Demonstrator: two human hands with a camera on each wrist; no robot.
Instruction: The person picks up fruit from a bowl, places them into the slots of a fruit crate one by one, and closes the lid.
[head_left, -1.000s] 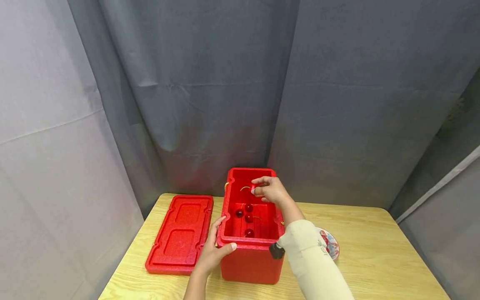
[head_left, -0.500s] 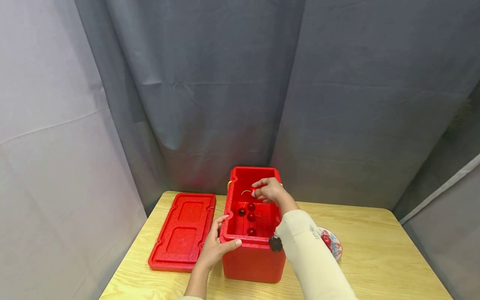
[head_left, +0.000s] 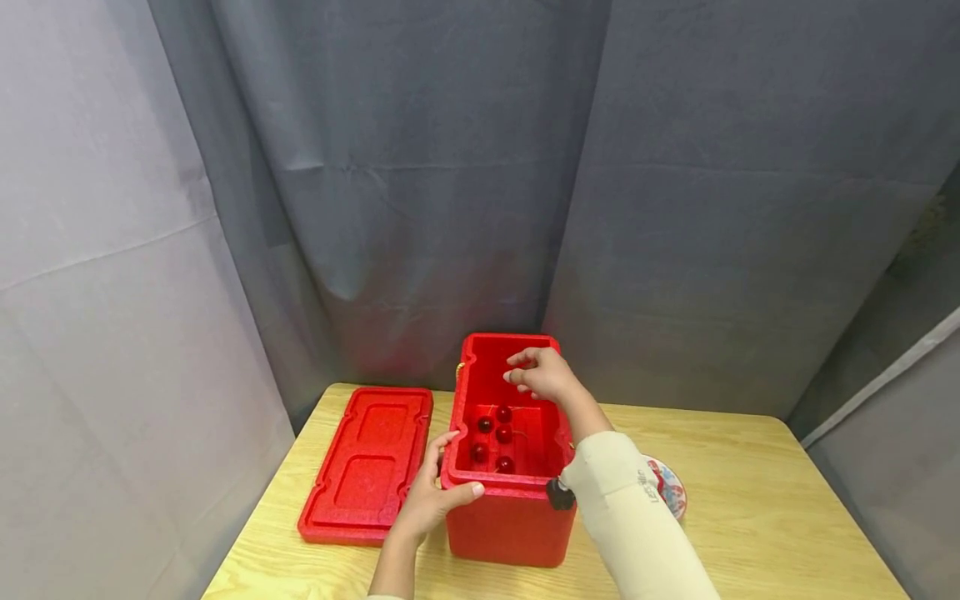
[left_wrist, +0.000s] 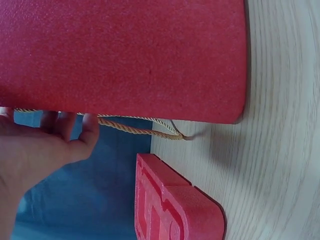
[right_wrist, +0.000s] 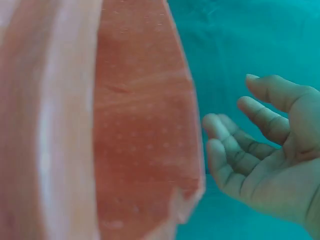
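Note:
A tall red foam box (head_left: 510,525) stands uncovered on the table, several dark red cherries (head_left: 504,434) lying on its floor. At its near left corner my left hand (head_left: 429,504) grips the box, thumb along the front rim and fingers against the left side. In the left wrist view, those fingers lie beside a twisted gold rope (left_wrist: 135,129) on the box. Over the box's opening hovers my right hand (head_left: 543,375), its fingers loosely bent and apart. The right wrist view shows nothing between the fingers (right_wrist: 225,165) of that hand.
Left of the box lies its flat red lid (head_left: 367,467). To the right, a patterned plate (head_left: 675,492) with red fruit is partly hidden by the right sleeve (head_left: 630,508). Grey curtains (head_left: 420,208) hang behind the wooden table (head_left: 765,500).
The right hand has let go of a cherry held by its fingers, stem showing. One more cherry now lies on the box floor, near left. The left hand keeps its grip.

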